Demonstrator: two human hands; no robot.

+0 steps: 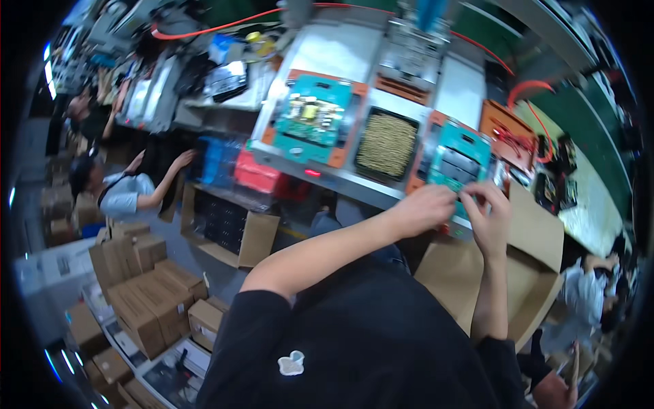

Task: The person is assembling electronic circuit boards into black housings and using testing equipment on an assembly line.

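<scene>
My left hand (429,206) reaches across to the near edge of the right teal fixture (460,145), fingers pinched together. Close beside it, my right hand (489,213) has its thumb and forefinger pinched too. Whatever the fingertips hold is too small to make out. A black plastic part (460,168) sits in that fixture, just beyond my fingers. To the left stands a black tray (359,165) full of small brass-coloured pieces. Further left, a second teal fixture (300,144) carries a circuit board (310,114) with a yellow component.
An open cardboard box (449,269) stands below my right forearm. Orange bins (507,129) with red wires lie at the right. A metal press head (412,58) hangs beyond the tray. Co-workers (129,187) are at the left; cartons (153,307) are stacked lower left.
</scene>
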